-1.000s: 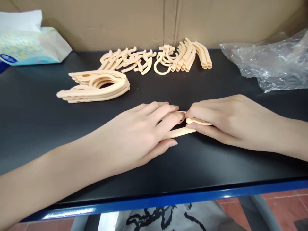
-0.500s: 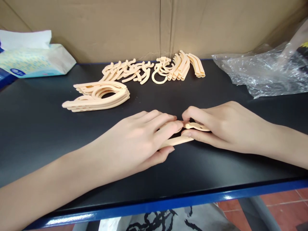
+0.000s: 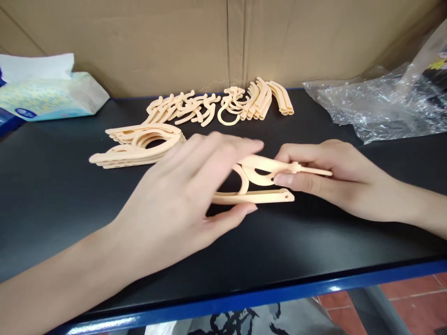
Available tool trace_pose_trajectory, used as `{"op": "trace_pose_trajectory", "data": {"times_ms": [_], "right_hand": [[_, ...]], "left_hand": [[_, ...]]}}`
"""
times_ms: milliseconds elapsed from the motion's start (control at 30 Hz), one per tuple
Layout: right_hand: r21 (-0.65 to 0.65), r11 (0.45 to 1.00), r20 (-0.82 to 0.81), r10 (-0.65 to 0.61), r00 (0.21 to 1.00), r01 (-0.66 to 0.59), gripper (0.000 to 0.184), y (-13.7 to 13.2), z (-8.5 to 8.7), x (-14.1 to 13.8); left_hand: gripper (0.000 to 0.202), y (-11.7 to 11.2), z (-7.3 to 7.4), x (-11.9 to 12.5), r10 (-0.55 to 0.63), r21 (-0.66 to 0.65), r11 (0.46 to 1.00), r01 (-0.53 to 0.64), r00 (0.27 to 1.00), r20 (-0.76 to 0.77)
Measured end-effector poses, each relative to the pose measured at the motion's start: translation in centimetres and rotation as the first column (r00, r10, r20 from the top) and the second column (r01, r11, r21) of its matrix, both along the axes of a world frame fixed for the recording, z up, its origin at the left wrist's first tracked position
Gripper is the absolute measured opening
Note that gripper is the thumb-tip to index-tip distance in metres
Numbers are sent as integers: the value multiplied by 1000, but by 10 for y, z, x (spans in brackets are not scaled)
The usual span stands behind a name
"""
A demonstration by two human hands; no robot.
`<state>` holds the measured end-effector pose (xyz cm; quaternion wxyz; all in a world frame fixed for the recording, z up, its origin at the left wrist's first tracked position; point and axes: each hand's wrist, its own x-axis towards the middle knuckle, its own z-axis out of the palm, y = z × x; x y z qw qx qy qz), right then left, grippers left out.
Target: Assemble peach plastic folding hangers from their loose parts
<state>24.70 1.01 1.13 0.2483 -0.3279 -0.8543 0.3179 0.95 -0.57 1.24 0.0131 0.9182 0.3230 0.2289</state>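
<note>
A cream plastic folding hanger lies between my hands, its two arms folded near each other with a curved opening between them. My left hand arches over its left end, thumb at the lower arm and fingers over the upper one; that end is hidden. My right hand pinches the upper arm near its right tip between thumb and bent forefinger. A thin cream piece with a small knob sticks out rightwards there. The lower arm's free end shows a small hole.
Behind my left hand is a stack of folded hangers. Several loose cream parts, hooks and grooved arms lie along the cardboard. A tissue pack stands left, a clear plastic bag right.
The hanger has come up and tilted into view, showing its opening and lower arm. My right hand has shifted slightly right along the upper arm; my left fingers have lifted and spread over it.
</note>
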Motion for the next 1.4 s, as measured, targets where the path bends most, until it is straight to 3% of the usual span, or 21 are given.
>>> {"op": "trace_pose_trajectory", "data": {"times_ms": [67, 133, 267, 367, 433, 533, 633, 667, 767, 867, 967, 1133, 1267, 1400], "right_hand": [[-43, 998, -68, -44, 997, 41, 23, -2, 0, 1], [-84, 994, -149, -80, 986, 68, 24, -3, -1, 2], [-107, 981, -401, -193, 895, 164, 26, -1, -4, 3], [-16, 974, -552, -197, 810, 227, 28, 3, -5, 3], [55, 957, -524, -215, 824, 285, 31, 5, -4, 4], [278, 890, -266, -291, 919, 362, 32, 6, -1, 7], [528, 810, -37, -281, 959, 257, 28, 3, 1, 10], [571, 792, -2, -260, 966, 214, 25, 1, 1, 10], [647, 751, 46, -211, 976, 131, 20, -2, -1, 10], [653, 750, 102, -219, 970, 101, 17, -4, -4, 8], [592, 802, 156, -215, 964, 83, 15, -4, -8, 7], [461, 886, 198, -147, 969, 40, 17, -5, -10, 3], [462, 884, 204, -181, 962, 68, 21, -5, -11, 2], [454, 888, 239, -202, 950, 75, 21, -3, -12, 2]], "left_hand": [[57, 0, 2, 0, 97, -131, 988, -79, 986, 137], [51, 0, 5, 1, 181, -300, 949, -99, 950, 256], [26, 4, 12, 3, 303, -609, 793, 4, 864, 401], [23, 6, 12, 3, 392, -734, 673, 90, 798, 458], [17, 8, 11, 2, 419, -761, 632, 144, 763, 493], [16, 10, 8, 2, 422, -773, 615, 153, 765, 487], [18, 9, 8, 3, 417, -762, 630, 150, 763, 494], [20, 9, 9, 3, 401, -747, 646, 156, 763, 506], [24, 6, 13, 4, 400, -774, 616, 145, 789, 466], [25, 4, 15, 4, 389, -774, 616, 146, 799, 459], [25, 5, 12, 4, 397, -781, 603, 163, 788, 471], [22, 10, 4, 4, 490, -818, 506, 274, 689, 534], [16, 11, 1, 3, 554, -832, 451, 322, 630, 544], [14, 12, 0, 2, 571, -847, 429, 314, 632, 524]]}}
